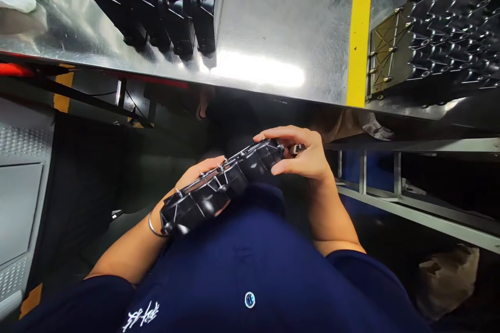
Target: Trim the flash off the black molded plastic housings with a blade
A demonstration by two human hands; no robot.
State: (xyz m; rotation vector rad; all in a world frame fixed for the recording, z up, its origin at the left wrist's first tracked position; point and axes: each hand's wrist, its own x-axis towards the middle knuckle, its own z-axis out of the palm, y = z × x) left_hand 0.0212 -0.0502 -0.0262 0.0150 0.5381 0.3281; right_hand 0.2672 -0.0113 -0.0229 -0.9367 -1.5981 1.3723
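Observation:
A long black molded plastic housing (pixel 235 181) with ribs and small shiny pins along its upper edge is held tilted in front of my body, its right end higher. My left hand (pixel 200 170) grips it from behind; the housing hides most of that palm and its fingers. At the upper right end, my right hand (pixel 308 155) pinches the part, fingers on top and thumb below. A small dark and light item (pixel 297 149) shows beside the right fingers; I cannot make out what it is.
Beyond my hands runs a metal table (pixel 269 26) with yellow tape (pixel 358 36). Black parts (pixel 175 5) stand in rows at its left, and stacked parts (pixel 449 41) at its right. A grey metal frame (pixel 422 208) is at right, a grey panel (pixel 19 208) at left.

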